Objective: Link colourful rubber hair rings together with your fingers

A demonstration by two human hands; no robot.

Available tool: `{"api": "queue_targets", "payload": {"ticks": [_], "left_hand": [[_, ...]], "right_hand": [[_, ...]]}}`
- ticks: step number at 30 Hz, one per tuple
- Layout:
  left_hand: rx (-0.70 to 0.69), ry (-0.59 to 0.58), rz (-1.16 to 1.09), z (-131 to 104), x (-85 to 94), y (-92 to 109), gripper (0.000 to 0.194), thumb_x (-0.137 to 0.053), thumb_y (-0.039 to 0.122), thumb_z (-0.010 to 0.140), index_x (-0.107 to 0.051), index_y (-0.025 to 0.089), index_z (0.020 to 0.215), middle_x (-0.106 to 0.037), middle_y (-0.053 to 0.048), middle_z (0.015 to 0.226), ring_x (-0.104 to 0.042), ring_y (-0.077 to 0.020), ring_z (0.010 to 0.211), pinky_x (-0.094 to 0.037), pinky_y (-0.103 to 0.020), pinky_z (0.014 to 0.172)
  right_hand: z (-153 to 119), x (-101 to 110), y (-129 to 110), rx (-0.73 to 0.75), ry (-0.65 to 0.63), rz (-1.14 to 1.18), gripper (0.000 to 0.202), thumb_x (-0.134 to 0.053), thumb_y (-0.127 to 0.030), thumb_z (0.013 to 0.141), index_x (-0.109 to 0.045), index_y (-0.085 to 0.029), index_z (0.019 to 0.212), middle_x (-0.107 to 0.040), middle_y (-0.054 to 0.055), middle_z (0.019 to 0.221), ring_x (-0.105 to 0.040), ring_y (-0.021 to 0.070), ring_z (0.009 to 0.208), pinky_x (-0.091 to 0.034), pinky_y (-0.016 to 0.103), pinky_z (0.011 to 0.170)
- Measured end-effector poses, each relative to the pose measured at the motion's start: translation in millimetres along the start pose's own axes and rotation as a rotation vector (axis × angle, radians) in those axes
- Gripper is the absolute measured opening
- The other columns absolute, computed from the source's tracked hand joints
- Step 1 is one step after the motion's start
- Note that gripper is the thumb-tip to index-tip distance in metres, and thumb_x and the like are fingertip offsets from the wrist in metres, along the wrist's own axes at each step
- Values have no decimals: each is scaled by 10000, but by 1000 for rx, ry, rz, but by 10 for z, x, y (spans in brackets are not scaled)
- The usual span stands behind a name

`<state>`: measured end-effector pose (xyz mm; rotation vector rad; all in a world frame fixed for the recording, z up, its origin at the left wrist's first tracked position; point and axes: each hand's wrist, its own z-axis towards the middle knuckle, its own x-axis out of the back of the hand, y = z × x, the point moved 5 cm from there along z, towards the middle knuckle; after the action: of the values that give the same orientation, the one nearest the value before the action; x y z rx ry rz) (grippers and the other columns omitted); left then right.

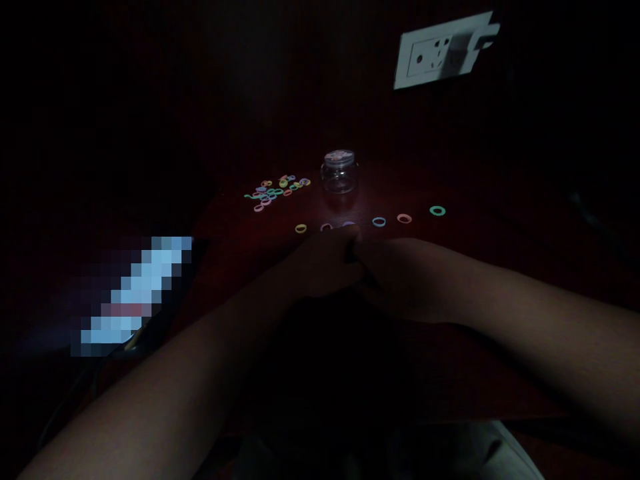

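My left hand (330, 263) and my right hand (403, 273) meet over the dark red table, low above its surface. Their fingers are curled in toward each other, in deep shadow, and I cannot make out what they hold, if anything. Just beyond them runs a row of small coloured hair ties: a yellow one (301, 229), a pink one (326, 227) and a purple one (349, 225) partly behind my left hand, then a blue one (379, 221), a peach one (404, 218) and a green one (437, 211) toward the right.
A small clear jar (340, 180) with a patterned lid stands behind the row. Left of it lies a loose pile of hair ties (270, 195). A lit, blurred-out screen (137, 293) is at the left, with a cable near it. A wall socket (440, 53) holds a plug.
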<state>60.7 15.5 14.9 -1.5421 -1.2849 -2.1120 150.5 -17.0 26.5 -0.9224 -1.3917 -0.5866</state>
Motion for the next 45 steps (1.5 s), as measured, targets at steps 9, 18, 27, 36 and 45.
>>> {"api": "queue_targets", "payload": {"ticks": [9,18,27,36,45], "left_hand": [[-1,8,-4,-3,6,6,180,-502,342,734,-469,173,786,-564,-22,835,-512,-169,745,-421,-349,761],[-13,9,11,-5,12,12,176,-506,335,739,-476,173,804,-572,-24,836,-516,-169,743,-424,-341,733],[-14,13,-6,-5,1,2,177,-504,329,739,-484,170,816,-574,-25,849,-522,-167,754,-428,-348,757],[-21,11,-12,-2,-5,-2,176,-516,321,728,-492,168,812,-580,-21,845,-531,-165,745,-440,-356,764],[-17,11,27,7,-6,8,182,-511,319,727,-495,172,832,-589,-24,868,-545,-179,782,-424,-388,839]], "right_hand": [[-6,-13,12,37,35,23,340,-434,-308,818,-545,-123,1080,-652,117,951,-623,205,798,-446,284,662],[-7,-13,10,30,24,21,329,-437,-316,819,-557,-123,1057,-652,117,938,-622,199,778,-443,277,649],[-13,-11,7,44,38,9,340,-439,-318,818,-557,-116,1064,-650,123,961,-620,202,795,-447,283,660],[-9,-3,4,24,36,-4,353,-443,-314,809,-556,-124,1085,-653,115,962,-623,208,789,-449,294,656],[-18,25,-32,21,26,-21,344,-444,-312,810,-569,-118,1065,-647,124,973,-618,199,760,-439,280,625]]}}
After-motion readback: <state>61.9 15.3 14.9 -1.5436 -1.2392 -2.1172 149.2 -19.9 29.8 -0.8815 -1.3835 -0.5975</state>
